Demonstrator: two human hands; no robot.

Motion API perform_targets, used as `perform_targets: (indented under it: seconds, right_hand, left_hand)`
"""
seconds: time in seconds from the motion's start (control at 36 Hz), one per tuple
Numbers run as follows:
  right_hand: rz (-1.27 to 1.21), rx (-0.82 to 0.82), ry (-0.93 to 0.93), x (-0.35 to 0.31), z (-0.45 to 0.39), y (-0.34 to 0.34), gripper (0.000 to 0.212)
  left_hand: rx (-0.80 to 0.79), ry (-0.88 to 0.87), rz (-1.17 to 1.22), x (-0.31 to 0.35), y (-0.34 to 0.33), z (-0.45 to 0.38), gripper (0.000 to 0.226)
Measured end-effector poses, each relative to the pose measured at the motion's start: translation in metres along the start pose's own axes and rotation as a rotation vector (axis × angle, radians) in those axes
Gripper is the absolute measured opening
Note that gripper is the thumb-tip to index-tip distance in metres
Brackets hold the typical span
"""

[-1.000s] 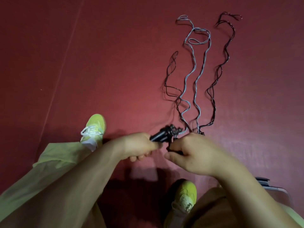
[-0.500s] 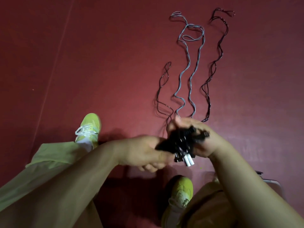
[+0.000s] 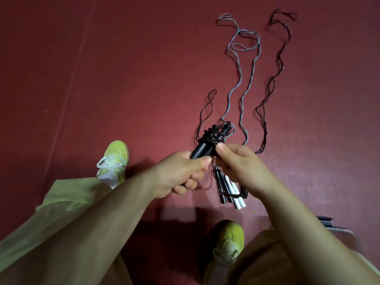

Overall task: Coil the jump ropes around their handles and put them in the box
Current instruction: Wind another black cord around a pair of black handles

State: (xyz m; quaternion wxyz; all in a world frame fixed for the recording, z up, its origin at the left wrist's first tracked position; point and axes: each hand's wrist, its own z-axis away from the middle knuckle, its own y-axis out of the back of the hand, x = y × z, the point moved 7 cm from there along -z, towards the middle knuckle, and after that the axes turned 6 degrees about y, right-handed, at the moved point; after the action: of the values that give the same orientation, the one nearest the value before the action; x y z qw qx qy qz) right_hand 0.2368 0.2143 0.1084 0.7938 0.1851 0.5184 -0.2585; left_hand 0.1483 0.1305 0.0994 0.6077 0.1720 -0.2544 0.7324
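Your left hand [image 3: 181, 173] grips the black handles [image 3: 202, 149], their long axis angling up beyond your fingers, while your right hand [image 3: 238, 161] pinches the rope [image 3: 213, 138] beside them.

There is 1 view only, from a camera worn on the person's head, looking forward and steeply down at a red floor [image 3: 123, 79], so no second view shares any part of the scene. It sits close over the 2 hands, the left hand [image 3: 181, 171] and right hand [image 3: 242, 163] meeting just below centre, both forearms entering from 7 and 5 o'clock. The wide lens also takes in 2 green shoes, at 9 o'clock [image 3: 114, 159] and 6 o'clock [image 3: 226, 249], and ropes [image 3: 242, 95] stretching toward 1 o'clock.
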Motion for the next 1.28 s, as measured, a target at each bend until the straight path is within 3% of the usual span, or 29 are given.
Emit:
perform_targets:
  seconds: [0.22, 0.44, 0.56, 0.64, 0.72, 0.78, 0.86, 0.94, 1.06, 1.17, 1.28]
  right_hand:
    - [-0.053, 0.0, -0.148, 0.014, -0.001, 0.005, 0.034]
    - [0.051, -0.031, -0.23, 0.025, 0.002, -0.006, 0.036]
    - [0.165, 0.011, -0.203, 0.027, 0.002, -0.002, 0.044]
    - [0.082, 0.042, -0.11, 0.021, -0.002, 0.002, 0.04]
    - [-0.053, 0.054, -0.046, 0.012, -0.003, 0.003, 0.036]
    - [-0.114, 0.059, -0.015, 0.006, -0.002, 0.003, 0.032]
    - [-0.14, 0.085, 0.021, 0.0, -0.002, 0.003, 0.035]
    - [-0.095, 0.123, -0.014, 0.003, -0.003, 0.005, 0.039]
    - [0.078, 0.134, -0.137, 0.014, -0.002, 0.006, 0.051]
    - [0.166, 0.101, -0.181, 0.02, -0.002, 0.005, 0.053]
    - [0.1, 0.119, -0.258, 0.026, 0.002, 0.006, 0.07]
  left_hand:
    - [0.104, 0.001, -0.129, -0.002, 0.006, -0.006, 0.012]
    - [0.425, -0.012, -0.653, 0.001, 0.03, -0.008, 0.032]
    - [0.445, -0.027, -0.758, 0.005, 0.025, -0.004, 0.037]
    - [0.318, -0.065, -0.566, 0.005, 0.02, -0.006, 0.029]
    - [0.099, -0.035, -0.097, 0.004, 0.011, -0.004, 0.032]
    - [-0.011, -0.005, 0.091, 0.004, 0.007, -0.001, 0.041]
    - [-0.094, 0.002, 0.182, 0.006, 0.003, 0.003, 0.045]
    - [-0.022, 0.01, 0.174, 0.005, 0.005, 0.002, 0.034]
    - [0.221, -0.056, -0.198, 0.001, 0.015, -0.008, 0.023]
    - [0.577, -0.194, -0.742, 0.01, 0.032, -0.002, 0.034]
    - [0.707, -0.296, -1.038, 0.018, 0.026, 0.006, 0.034]
